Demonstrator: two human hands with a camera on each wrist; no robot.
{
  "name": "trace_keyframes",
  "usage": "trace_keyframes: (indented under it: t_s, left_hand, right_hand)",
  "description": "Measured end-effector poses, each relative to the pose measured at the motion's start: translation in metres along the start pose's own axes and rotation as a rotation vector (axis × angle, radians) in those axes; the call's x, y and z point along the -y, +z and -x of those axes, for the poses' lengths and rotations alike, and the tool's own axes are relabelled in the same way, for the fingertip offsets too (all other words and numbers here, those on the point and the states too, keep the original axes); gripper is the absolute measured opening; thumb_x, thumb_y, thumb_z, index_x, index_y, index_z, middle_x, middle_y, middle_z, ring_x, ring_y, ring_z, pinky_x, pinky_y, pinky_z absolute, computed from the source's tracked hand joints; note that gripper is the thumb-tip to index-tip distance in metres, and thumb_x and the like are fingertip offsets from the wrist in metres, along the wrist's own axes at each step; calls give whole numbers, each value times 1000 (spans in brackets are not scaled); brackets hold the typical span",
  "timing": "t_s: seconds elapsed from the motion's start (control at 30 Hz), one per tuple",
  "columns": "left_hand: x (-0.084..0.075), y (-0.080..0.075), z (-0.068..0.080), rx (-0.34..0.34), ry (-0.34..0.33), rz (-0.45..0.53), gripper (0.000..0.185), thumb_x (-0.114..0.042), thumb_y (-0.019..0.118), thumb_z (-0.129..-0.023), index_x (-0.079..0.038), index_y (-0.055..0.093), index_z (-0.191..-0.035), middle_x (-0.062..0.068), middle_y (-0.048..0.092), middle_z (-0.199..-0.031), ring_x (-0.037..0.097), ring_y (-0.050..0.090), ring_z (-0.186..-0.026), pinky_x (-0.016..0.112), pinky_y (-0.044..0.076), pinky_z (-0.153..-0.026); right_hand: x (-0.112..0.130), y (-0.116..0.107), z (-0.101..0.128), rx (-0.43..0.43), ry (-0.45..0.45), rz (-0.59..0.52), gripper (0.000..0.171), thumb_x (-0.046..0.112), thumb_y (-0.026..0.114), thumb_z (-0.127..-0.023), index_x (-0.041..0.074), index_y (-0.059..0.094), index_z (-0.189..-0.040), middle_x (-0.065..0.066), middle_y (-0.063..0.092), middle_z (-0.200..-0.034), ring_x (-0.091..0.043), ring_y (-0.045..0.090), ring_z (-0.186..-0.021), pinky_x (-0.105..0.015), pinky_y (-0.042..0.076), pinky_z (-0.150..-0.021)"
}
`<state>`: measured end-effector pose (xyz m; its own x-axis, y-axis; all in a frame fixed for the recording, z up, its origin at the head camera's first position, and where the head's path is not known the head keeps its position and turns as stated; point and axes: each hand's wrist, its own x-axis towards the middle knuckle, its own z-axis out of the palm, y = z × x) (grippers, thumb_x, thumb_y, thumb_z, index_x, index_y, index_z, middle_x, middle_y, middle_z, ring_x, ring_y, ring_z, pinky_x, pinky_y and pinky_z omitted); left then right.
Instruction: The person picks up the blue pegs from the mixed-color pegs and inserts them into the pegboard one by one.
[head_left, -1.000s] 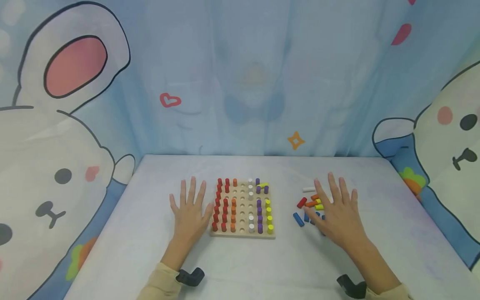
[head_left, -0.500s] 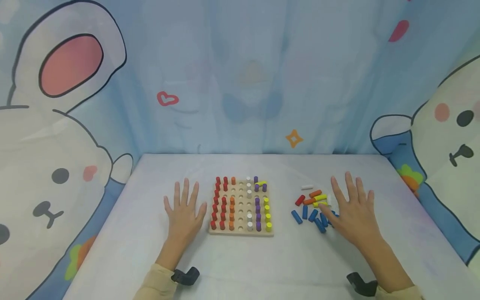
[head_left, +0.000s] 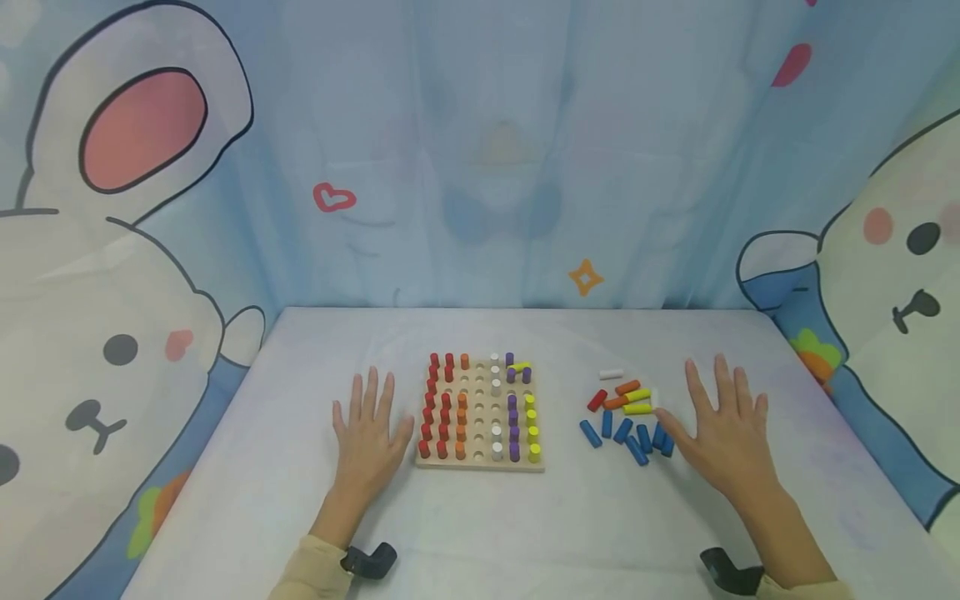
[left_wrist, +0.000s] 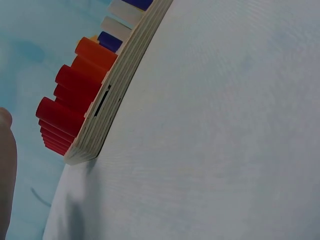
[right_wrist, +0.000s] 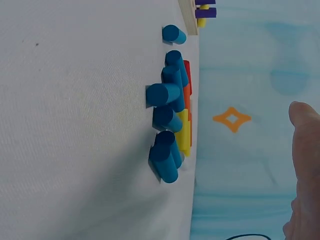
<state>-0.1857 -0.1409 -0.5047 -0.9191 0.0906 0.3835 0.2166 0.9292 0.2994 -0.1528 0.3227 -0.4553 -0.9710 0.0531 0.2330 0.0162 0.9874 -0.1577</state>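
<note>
My left hand (head_left: 367, 446), fingers straight and spread, is just left of the wooden pegboard (head_left: 480, 468) and holds nothing. Upright in the board's holes stand red pegs (head_left: 426, 432), orange pegs (head_left: 461, 417), white pegs (head_left: 496, 387), purple pegs (head_left: 513, 433) and yellow pegs (head_left: 533, 433). One yellow peg (head_left: 519, 367) lies across the purple ones at the back right. Fingers spread and with nothing held, my right hand (head_left: 731, 446) is to the right of a loose pile of pegs. Several blue pegs (head_left: 636, 450) lie nearest its thumb.
Behind the blue pegs lie a red peg (head_left: 597, 400), orange pegs (head_left: 627, 387), yellow pegs (head_left: 637, 408) and a white peg (head_left: 611, 374). A white cloth covers the table (head_left: 480, 533). A blue cartoon curtain (head_left: 495, 167) hangs along its back edge.
My right hand has moved right, off the loose pegs, uncovering the blue and yellow ones. My left hand has drifted slightly left, away from the board. The pegs stay put.
</note>
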Motion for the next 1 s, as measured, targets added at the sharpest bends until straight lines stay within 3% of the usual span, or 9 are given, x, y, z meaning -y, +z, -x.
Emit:
trace_keyframes:
  t_s: [0.33,0.67,0.87,1.0]
  left_hand:
    - [2,5,3,23,2,61,77,-49,46,-93,-18,11,-154,6,7,-162,28,1,-149,64,4,-114]
    - [7,10,5,54,63,115,85,-54,49,-90,-11,11,-154,3,2,-162,25,-1,-149,62,2,-115]
    - [6,13,3,105,79,146,94,-59,48,-88,-8,4,-153,0,-5,-162,21,-4,-149,58,-1,-117]
    - [5,17,4,190,60,156,101,-64,48,-86,-7,-2,-153,2,-9,-161,21,-6,-149,57,-6,-117]
  right_hand:
    - [-5,6,0,3,38,-36,94,52,54,-89,13,-2,-153,-29,-6,-156,-51,-4,-141,-73,1,-108]
    - [-7,15,0,45,86,-64,97,55,53,-89,11,-5,-153,-31,-5,-154,-51,-4,-141,-72,4,-108]
    - [-9,18,-1,63,104,-87,97,57,51,-90,12,-7,-152,-34,-1,-153,-54,5,-138,-73,11,-106]
    - [-13,21,-1,104,118,-86,98,60,48,-90,11,-9,-152,-37,2,-150,-57,12,-134,-73,18,-104]
